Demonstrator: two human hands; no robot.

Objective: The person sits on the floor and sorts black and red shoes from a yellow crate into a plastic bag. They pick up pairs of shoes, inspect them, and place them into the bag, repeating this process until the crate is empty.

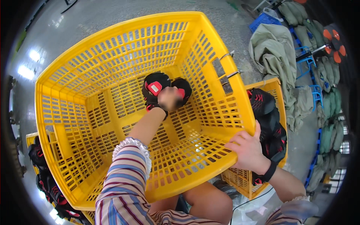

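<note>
A large yellow plastic basket (210,165) with slotted walls stands tilted in front of me. Deep inside it, toward the far right of its floor, is a pair of black shoes (153,83) with red parts and a pale label. My left hand (170,98) reaches down between the two shoes and closes on them; its fingers are blurred. At the near right corner my right hand (247,150) grips the basket's rim, fingers over the inside and thumb along the top. A black band circles the right wrist.
Right of the basket, a second yellow basket (280,93) holds several black-and-red shoes (264,116). More such shoes (52,187) fill a basket at the lower left. Grey-green cloth (272,48), blue racks (309,62) and an orange-bladed fan (334,45) stand at the right.
</note>
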